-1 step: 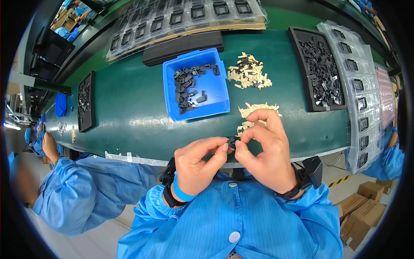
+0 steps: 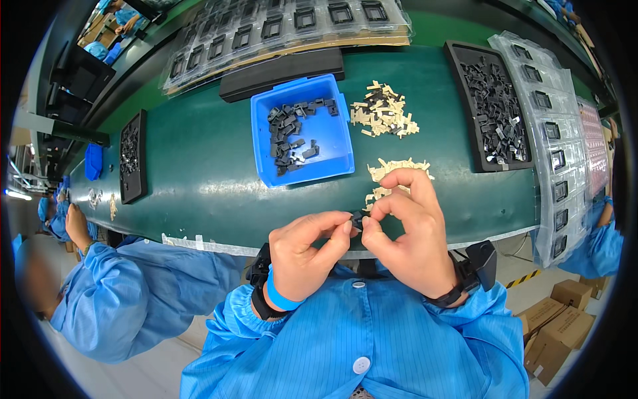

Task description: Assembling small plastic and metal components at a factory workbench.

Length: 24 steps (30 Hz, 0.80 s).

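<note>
Over the green table [image 2: 206, 206], left fingers [image 2: 332, 248] and right fingers [image 2: 381, 245] still pinch one small black part [image 2: 357, 219], unmoved.

At the near edge of a table [image 2: 219, 209], a small part [image 2: 357, 219] is held between the left hand [image 2: 299, 256] and the right hand [image 2: 415, 243]. Beyond the left hand, a bin [image 2: 332, 146] is placed, its parts [image 2: 286, 126] gathered mostly along its left and back. To its right, a far pile [image 2: 392, 116] is set behind a near pile [image 2: 399, 169], which is partly hidden by the right hand. Farther right, a filled tray [image 2: 508, 165] is flanked by moulded sheets [image 2: 571, 146]. Behind the bin, a slab [image 2: 286, 73] is laid, with more sheets [image 2: 292, 41] beyond. Well left, a second tray [image 2: 135, 189] is placed.
</note>
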Tool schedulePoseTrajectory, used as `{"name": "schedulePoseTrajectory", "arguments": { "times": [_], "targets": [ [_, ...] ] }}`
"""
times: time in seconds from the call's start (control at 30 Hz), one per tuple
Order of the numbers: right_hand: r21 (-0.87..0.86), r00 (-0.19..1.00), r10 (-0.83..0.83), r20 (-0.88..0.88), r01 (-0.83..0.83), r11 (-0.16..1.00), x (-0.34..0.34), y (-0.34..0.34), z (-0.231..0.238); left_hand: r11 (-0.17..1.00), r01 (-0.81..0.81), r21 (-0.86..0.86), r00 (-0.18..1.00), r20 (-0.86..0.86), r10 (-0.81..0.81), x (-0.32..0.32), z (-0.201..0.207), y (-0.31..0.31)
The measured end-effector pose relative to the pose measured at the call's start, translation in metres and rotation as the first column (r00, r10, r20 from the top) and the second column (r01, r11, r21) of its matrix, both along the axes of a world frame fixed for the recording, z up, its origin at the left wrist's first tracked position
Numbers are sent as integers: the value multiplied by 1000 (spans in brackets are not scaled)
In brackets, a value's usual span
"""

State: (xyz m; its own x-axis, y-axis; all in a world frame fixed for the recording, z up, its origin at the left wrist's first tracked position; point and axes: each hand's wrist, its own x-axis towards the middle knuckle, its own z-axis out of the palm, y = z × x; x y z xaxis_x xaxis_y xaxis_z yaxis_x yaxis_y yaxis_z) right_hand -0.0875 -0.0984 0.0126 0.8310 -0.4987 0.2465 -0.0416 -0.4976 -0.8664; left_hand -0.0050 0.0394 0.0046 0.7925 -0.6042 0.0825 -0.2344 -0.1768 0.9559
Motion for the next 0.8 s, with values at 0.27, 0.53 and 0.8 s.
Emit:
{"name": "schedulePoseTrajectory", "arguments": {
  "times": [0.27,0.53,0.8],
  "targets": [
    [-20,1000,15,14,-15,1000,0,-2,0,999,28,28,999,42,-29,1,5,-2],
    [42,1000,23,1,-23,999,-2,-5,0,1000,19,11,998,-64,-18,-1,5,-2],
    [88,999,46,12,-47,995,-3,-10,0,989,137,-61,990,29,-135,4,4,1]
  ]
}}
